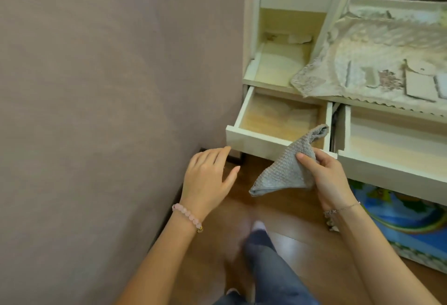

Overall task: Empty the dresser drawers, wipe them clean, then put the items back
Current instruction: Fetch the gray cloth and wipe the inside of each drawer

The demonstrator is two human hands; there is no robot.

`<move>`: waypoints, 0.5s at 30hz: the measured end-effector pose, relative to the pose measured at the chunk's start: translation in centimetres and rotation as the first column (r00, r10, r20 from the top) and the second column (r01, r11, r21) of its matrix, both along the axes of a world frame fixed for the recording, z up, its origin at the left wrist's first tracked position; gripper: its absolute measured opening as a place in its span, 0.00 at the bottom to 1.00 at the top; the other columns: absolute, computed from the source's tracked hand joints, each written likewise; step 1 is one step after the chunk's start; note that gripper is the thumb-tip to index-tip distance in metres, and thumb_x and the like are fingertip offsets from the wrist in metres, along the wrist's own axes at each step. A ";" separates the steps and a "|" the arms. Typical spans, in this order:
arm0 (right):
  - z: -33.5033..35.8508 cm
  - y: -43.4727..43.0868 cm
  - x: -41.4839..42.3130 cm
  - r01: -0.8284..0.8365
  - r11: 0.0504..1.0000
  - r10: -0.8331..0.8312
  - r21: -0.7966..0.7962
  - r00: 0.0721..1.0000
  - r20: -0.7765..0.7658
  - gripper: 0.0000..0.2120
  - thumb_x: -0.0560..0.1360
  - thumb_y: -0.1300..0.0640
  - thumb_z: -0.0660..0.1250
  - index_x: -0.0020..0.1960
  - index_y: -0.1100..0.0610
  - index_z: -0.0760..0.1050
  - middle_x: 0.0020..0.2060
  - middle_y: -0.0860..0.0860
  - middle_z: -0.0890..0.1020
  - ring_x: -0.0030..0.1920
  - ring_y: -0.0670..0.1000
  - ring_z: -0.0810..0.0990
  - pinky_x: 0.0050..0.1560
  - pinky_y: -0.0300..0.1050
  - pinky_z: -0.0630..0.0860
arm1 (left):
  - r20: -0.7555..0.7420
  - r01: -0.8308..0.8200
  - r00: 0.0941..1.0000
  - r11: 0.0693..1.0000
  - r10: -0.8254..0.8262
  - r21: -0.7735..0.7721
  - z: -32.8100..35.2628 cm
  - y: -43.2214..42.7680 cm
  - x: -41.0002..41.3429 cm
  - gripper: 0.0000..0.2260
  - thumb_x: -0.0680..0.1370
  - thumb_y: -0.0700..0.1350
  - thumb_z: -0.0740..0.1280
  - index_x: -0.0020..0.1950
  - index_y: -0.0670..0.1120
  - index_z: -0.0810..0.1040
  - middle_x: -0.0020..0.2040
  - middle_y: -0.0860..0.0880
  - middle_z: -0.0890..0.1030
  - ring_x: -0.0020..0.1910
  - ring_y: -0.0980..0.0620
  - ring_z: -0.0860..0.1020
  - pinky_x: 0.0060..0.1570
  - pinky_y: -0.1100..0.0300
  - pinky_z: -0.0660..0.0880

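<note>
A cream dresser stands against the mauve wall with two drawers pulled out. The left drawer point(244, 136) shows a bare wooden bottom. The wider right drawer point(387, 162) also looks bare inside. My right hand point(331, 178) pinches a grey textured cloth point(285, 169), which hangs in front of the left drawer's front panel. My left hand point(208, 176) hovers with relaxed, spread fingers just below and left of that drawer's corner, holding nothing.
An open cubby point(280, 62) above the left drawer holds a small pale item at its back. A lace runner point(362, 62) with cards and small items covers the dresser top. A colourful mat point(401, 222) lies under the dresser. My legs stand on the wooden floor point(278, 220).
</note>
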State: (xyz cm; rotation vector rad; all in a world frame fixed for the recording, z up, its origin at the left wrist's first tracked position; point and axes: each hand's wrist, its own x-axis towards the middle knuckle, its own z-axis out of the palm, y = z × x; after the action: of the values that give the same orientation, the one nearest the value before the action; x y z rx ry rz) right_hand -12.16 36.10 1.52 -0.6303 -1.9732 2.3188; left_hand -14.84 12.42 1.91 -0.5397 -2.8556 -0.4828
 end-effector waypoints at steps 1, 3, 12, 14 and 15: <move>-0.2 0.6 -1.2 0.011 1.000 -0.011 -0.006 1.000 0.005 0.09 0.74 0.59 0.67 0.54 0.55 0.79 0.45 0.52 0.85 0.47 0.51 0.84 0.41 0.38 0.79 | 0.017 0.016 1.000 1.000 -0.016 -0.008 -0.2 0.6 -1.5 0.20 0.77 0.53 0.64 0.64 0.43 0.74 0.58 0.47 0.80 0.58 0.49 0.77 0.60 0.53 0.70; -0.6 1.9 -3.6 0.029 0.999 -0.029 -0.016 0.999 0.016 0.09 0.75 0.59 0.66 0.54 0.55 0.79 0.46 0.53 0.85 0.47 0.51 0.84 0.42 0.39 0.79 | 0.035 0.041 0.999 0.999 -0.040 -0.024 -0.5 2.0 -4.7 0.20 0.77 0.54 0.63 0.65 0.44 0.73 0.59 0.47 0.79 0.58 0.49 0.77 0.60 0.54 0.69; -3.2 8.3 -14.8 0.102 0.994 -0.107 0.042 0.983 0.146 0.08 0.75 0.59 0.66 0.54 0.54 0.79 0.45 0.51 0.84 0.45 0.50 0.82 0.37 0.40 0.76 | 0.163 0.119 0.981 0.990 -0.106 -0.076 -3.2 8.9 -18.5 0.21 0.78 0.55 0.61 0.66 0.45 0.72 0.61 0.48 0.78 0.61 0.49 0.75 0.61 0.54 0.68; -4.0 9.3 -16.5 0.118 0.991 -0.129 0.070 0.975 0.179 0.08 0.75 0.59 0.65 0.54 0.55 0.78 0.46 0.52 0.83 0.46 0.50 0.81 0.40 0.42 0.77 | 0.195 0.139 0.973 0.987 -0.122 -0.077 -3.9 9.9 -20.6 0.21 0.78 0.54 0.62 0.66 0.44 0.72 0.61 0.47 0.78 0.60 0.48 0.75 0.61 0.54 0.68; -4.5 9.8 -17.1 0.128 0.988 -0.143 0.090 0.970 0.196 0.08 0.75 0.59 0.65 0.53 0.55 0.78 0.46 0.52 0.83 0.46 0.51 0.81 0.43 0.43 0.78 | 0.212 0.147 0.969 0.986 -0.128 -0.077 -4.3 10.3 -21.4 0.20 0.78 0.53 0.62 0.66 0.44 0.72 0.61 0.47 0.78 0.60 0.48 0.75 0.61 0.54 0.68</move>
State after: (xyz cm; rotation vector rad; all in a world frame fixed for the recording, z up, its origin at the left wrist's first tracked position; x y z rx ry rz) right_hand -29.26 45.88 -2.96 -0.9963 -2.0150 2.1650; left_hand -36.24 22.73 -2.37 -0.7497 -3.0646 -0.4558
